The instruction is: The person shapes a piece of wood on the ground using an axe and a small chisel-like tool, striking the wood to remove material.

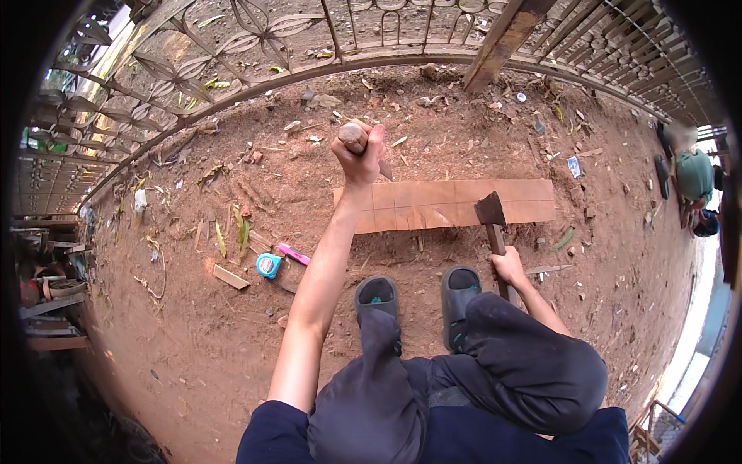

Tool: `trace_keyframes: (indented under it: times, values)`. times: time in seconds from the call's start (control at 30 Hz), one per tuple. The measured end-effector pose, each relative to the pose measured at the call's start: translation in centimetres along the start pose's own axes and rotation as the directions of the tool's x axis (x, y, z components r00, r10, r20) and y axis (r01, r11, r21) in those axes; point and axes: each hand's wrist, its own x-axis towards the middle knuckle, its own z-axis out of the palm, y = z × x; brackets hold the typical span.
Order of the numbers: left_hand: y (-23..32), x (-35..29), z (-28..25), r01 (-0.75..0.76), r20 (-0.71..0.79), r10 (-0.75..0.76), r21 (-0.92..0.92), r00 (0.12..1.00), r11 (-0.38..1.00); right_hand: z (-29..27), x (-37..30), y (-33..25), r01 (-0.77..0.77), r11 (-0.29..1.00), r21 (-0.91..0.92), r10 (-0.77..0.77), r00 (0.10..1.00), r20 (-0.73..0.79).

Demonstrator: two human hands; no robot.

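My left hand (360, 161) is raised over the left end of a wooden board, closed round a wooden-handled tool (353, 138). The rounded butt of its handle faces up, and a dark pointed part (386, 171) shows below my fist; the rest is hidden. The flat orange-brown board (433, 205) lies crosswise on the dirt, with thin dark lines drawn on it. My right hand (508, 265) grips the handle of a small hatchet (490, 210). Its dark head overlaps the board's right part; I cannot tell whether it touches.
Left of my feet lie a blue tape measure (268, 265), a pink tool (293, 254) and a wood offcut (231, 278). My grey slippers (376, 292) stand near the board. A metal fence (309, 68) curves behind. Another person (694, 176) is at the far right.
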Motion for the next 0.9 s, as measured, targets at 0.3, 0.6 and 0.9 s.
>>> trace_keyframes:
  times: [0.3,0.6,0.9]
  values:
    - [0.2,-0.5,-0.8,0.304,-0.033,-0.303,0.023,0.952,0.952,0.2,0.0,-0.3,0.0,1.0,-0.006,0.0,1.0,0.009]
    - [0.0,-0.2,-0.2,0.334,-0.096,-0.328,0.057,0.94,0.941,0.1,0.0,-0.2,0.007,1.0,-0.009,-0.007,1.0,0.006]
    - [-0.7,0.5,-0.1,0.346,-0.117,-0.339,0.048,0.933,0.937,0.0,0.0,-0.3,-0.002,1.0,-0.003,0.002,1.0,0.015]
